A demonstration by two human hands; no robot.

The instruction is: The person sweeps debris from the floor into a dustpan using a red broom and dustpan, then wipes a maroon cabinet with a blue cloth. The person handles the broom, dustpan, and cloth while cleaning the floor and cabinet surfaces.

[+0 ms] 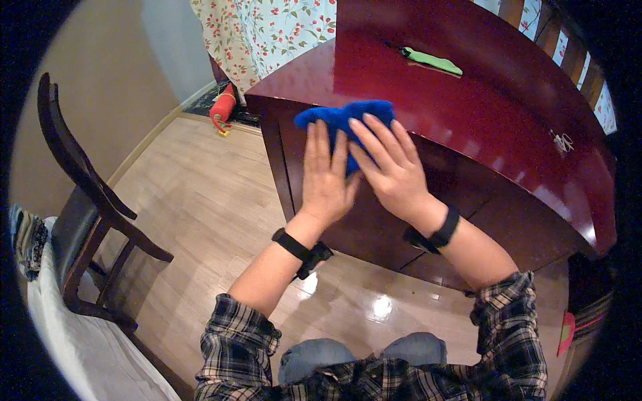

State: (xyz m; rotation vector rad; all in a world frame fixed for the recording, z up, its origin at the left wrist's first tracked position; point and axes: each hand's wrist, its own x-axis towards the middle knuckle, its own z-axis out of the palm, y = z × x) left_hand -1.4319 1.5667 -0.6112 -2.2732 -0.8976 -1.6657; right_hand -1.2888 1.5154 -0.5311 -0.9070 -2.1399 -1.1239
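A blue cloth (368, 108) lies against the front edge of a glossy dark-red wooden cabinet (451, 113), part of it hanging down the front. My left hand (326, 180) has its fingers laid over the left part of the cloth. On the cloth's right part, my right hand (396, 175) presses with its fingers slightly spread. Both hands hold the cloth between them and the cabinet, and they cover much of its lower part. A black strap with a device circles each wrist.
On the cabinet top are a green cloth-like item with a black end (434, 61) and a small white cable (563, 142). A red fire extinguisher (223, 105) lies by the floral curtain (281, 35). A dark wooden chair (80, 225) stands left, beside white fabric (75, 341).
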